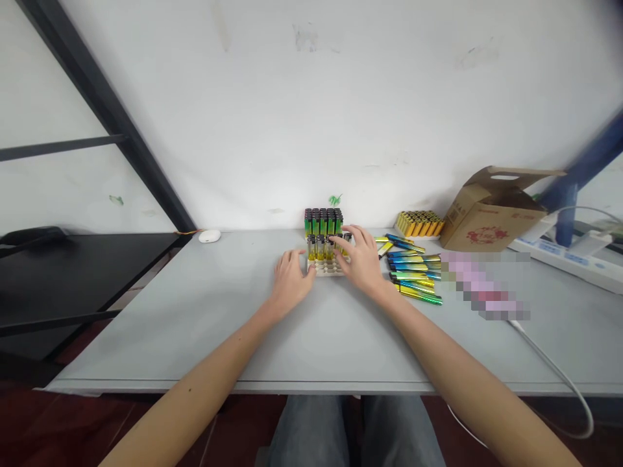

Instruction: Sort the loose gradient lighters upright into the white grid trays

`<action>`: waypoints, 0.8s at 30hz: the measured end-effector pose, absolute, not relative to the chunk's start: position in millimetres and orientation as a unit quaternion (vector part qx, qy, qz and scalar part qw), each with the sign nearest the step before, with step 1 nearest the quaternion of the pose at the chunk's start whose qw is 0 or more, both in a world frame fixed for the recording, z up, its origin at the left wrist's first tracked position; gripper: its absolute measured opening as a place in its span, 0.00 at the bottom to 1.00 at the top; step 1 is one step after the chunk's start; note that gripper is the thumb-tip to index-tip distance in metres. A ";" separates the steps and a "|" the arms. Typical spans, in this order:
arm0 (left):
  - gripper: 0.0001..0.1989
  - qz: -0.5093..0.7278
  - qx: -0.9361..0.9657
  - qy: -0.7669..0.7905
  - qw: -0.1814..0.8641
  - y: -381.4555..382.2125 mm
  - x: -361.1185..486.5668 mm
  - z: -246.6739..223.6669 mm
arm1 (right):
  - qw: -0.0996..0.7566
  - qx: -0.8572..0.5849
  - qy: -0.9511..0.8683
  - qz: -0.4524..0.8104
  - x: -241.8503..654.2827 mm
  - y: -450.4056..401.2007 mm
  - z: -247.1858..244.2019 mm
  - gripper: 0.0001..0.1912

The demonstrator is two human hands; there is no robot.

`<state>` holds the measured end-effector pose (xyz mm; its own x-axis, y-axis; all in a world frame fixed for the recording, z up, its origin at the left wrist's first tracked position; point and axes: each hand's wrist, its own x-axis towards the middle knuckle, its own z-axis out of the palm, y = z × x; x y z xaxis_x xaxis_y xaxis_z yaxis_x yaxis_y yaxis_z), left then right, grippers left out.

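A white honeycomb tray point(327, 268) sits on the table with a row of clear yellow lighters point(320, 248) standing upright along its back; its front holes are bare. My left hand point(291, 279) rests at the tray's left edge, thumb and fingers apart, with nothing seen in it. Over the tray's right side, my right hand point(363, 259) has its thumb and index finger bent round a lighter in the row; the fingers partly hide that end. Directly behind stands a block of green lighters point(324, 222) with dark tops.
Loose shiny blue and yellow lighters point(411, 267) lie right of my right hand. Farther back are a tray of yellow-orange lighters point(420, 224), an open cardboard box point(491, 214) and a white power strip point(574, 256). A white earbud-like case point(209, 236) lies at the left.
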<state>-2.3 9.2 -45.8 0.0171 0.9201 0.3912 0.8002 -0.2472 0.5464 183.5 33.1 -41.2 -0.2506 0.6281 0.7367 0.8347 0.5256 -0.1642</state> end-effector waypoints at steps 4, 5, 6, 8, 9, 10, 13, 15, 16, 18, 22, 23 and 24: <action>0.23 0.263 0.726 0.631 0.075 10.1 -2.4 -53.5 | 0.345 -0.477 -0.794 -0.149 182.5 30.5 -41.8 0.22; 0.22 0.248 0.730 0.633 0.066 10.3 -2.6 -55.0 | 0.342 -0.476 -0.797 -0.144 183.6 31.0 -40.9 0.22; 0.22 0.235 0.734 0.635 0.058 10.4 -2.8 -56.1 | 0.343 -0.473 -0.799 -0.138 185.9 32.2 -39.4 0.23; 0.22 0.217 0.738 0.636 0.052 10.5 -3.4 -57.2 | 0.361 -0.475 -0.794 -0.119 195.2 36.8 -34.7 0.23; 0.22 0.210 0.740 0.636 0.055 10.4 -3.7 -57.2 | 0.371 -0.483 -0.786 -0.107 202.6 39.9 -32.1 0.24; 0.22 0.206 0.742 0.635 0.058 10.3 -3.9 -57.0 | 0.381 -0.503 -0.770 -0.094 211.7 43.3 -29.7 0.23; 0.22 0.198 0.747 0.631 0.066 9.5 -4.2 -55.7 | 0.323 -0.600 -0.729 -0.056 244.5 52.3 -27.0 0.19; 0.21 0.192 0.749 0.631 0.067 9.1 -4.0 -55.4 | 0.254 -0.662 -0.704 -0.039 263.9 55.5 -29.7 0.19; 0.21 0.190 0.750 0.631 0.066 9.0 -3.9 -55.5 | 0.219 -0.678 -0.701 -0.033 270.8 56.0 -31.8 0.19; 0.22 0.186 0.752 0.629 0.065 8.9 -3.7 -55.9 | 0.175 -0.684 -0.708 -0.021 277.3 55.7 -36.2 0.18; 0.22 0.184 0.751 0.630 0.068 8.9 -3.9 -56.3 | 0.148 -0.639 -0.754 -0.022 266.9 52.9 -41.6 0.18; 0.23 0.183 0.752 0.630 0.069 8.8 -4.0 -56.1 | 0.144 -0.627 -0.766 -0.025 262.4 52.1 -42.2 0.18; 0.23 0.182 0.753 0.629 0.070 8.6 -4.0 -55.9 | 0.140 -0.617 -0.774 -0.029 258.1 51.3 -42.7 0.18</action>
